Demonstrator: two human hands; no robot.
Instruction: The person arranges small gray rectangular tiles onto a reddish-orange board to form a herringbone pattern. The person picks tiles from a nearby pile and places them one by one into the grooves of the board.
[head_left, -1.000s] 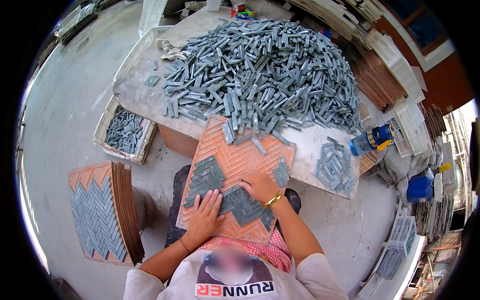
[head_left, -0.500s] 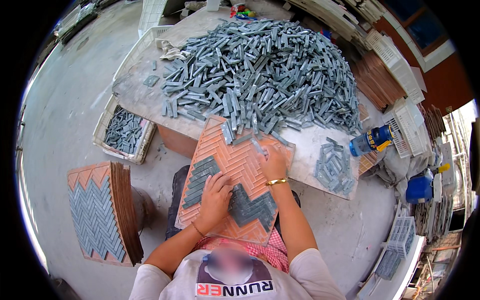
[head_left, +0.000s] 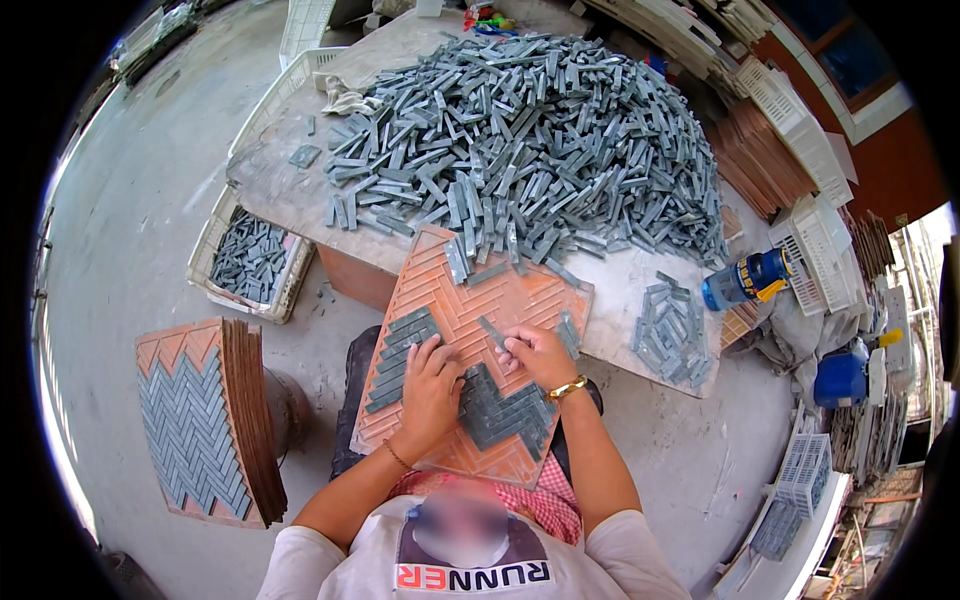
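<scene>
An orange herringbone-grooved tray (head_left: 452, 290) lies tilted across my lap, its far edge against the table. Two patches of dark grey strip tiles (head_left: 505, 415) fill part of its zigzag grooves. My left hand (head_left: 430, 388) rests on the tray between these patches, fingers stretched out and holding nothing visible. Over the middle of the tray, my right hand (head_left: 535, 355) pinches one grey strip tile (head_left: 490, 331) between thumb and fingers. A few loose strip tiles lie along the tray's far edge, and others are by its right edge, beyond my right hand.
A big heap of strip tiles (head_left: 530, 140) covers the table (head_left: 275, 185). A blue bottle (head_left: 745, 280) stands at the table's right, near a small spread of tiles (head_left: 668, 330). On the left are a white crate (head_left: 205, 275) of tiles and a stack of orange trays (head_left: 245, 420).
My right hand has come back toward me from the tray's far part with a strip tile in its fingers. My left hand has barely moved.
</scene>
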